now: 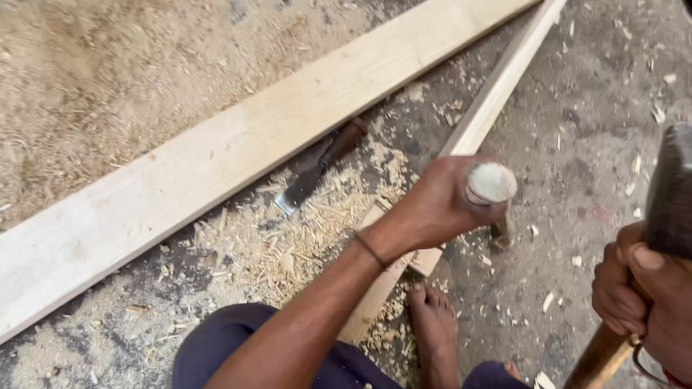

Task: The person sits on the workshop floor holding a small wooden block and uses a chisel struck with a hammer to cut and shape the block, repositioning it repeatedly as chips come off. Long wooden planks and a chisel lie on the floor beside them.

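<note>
Head camera, looking down: a person crouched on a concrete floor (pixel 591 94) strewn with wood chips (pixel 317 216) grips a wooden-handled chisel (pixel 491 189) in the left hand (pixel 440 209), fingers wrapped tight round the handle so only its pale, battered butt shows. The blade end appears to meet the narrow wooden strip (pixel 497 90) just below the fist, though the contact point is hidden. The right hand (pixel 638 288), fingers closed round a wooden shaft, holds a hammer (pixel 670 194) raised at the frame's right edge, its dark head blurred. A bare foot (pixel 432 324) rests just beside the strip. A second chisel (pixel 317 169) lies idle on the shavings against a wide plank (pixel 216 158).

The risk, as it looks from here: a glancing blow off the rounded butt could land on the left knuckles, or drive the blade off the strip toward the nearby foot.
</note>
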